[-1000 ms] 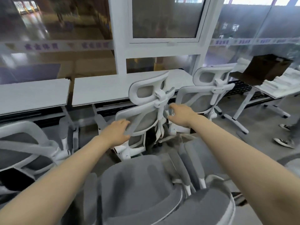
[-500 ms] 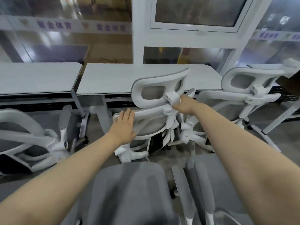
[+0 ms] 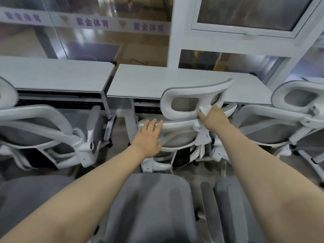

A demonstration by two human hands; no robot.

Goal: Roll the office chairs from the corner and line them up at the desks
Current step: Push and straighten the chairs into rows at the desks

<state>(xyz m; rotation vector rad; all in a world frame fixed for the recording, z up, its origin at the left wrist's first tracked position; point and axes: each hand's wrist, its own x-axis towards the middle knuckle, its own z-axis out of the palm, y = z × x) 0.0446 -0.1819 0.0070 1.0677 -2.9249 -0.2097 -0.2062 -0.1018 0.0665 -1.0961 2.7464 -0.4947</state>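
Now that the left hand (image 3: 148,135) has let go and lies flat on the chair (image 3: 182,135), right hand (image 3: 213,118) still gripping its headrest bracket, it sits squarer to the desk (image 3: 149,81), nearly placed.

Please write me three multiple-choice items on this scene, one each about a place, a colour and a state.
1. Where does the left hand lie?
A. on the top edge of the middle chair's backrest
B. flat on the desk
C. on the floor

2. What colour is the frame of the headrest?
A. black
B. white
C. red

3. How is the right hand set?
A. hanging free in the air
B. closed on the bracket under the headrest
C. flat on the desk

Answers: 1 A, its fingers lie spread along the backrest's top edge. 2 B, the headrest's frame is white around a grey panel. 3 B, its fingers wrap the bracket where headrest and backrest join.
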